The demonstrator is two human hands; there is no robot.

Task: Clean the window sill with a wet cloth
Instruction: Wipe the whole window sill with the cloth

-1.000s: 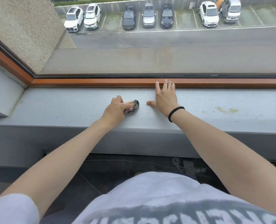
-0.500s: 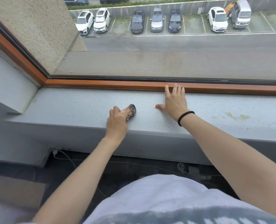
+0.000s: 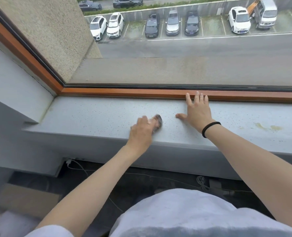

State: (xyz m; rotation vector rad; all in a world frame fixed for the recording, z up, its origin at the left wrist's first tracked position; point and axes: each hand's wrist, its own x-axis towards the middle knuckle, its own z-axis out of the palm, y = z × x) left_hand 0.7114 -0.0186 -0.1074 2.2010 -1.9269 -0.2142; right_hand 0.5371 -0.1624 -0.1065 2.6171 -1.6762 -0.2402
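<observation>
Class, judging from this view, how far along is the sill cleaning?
Done: no patch looks plainly cleaned. In hand: the left hand grips the dark cloth on the window sill; the right hand rests flat beside it. Left: the yellowish stains farther right, not yet wiped.

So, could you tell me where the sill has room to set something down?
Bare window sill runs from the side wall to the left hand, and past the right hand, though yellowish stains lie there. Hands and cloth crowd the middle.

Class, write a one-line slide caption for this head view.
Left hand holds a small cloth on the grey window sill; right hand rests flat.
</observation>
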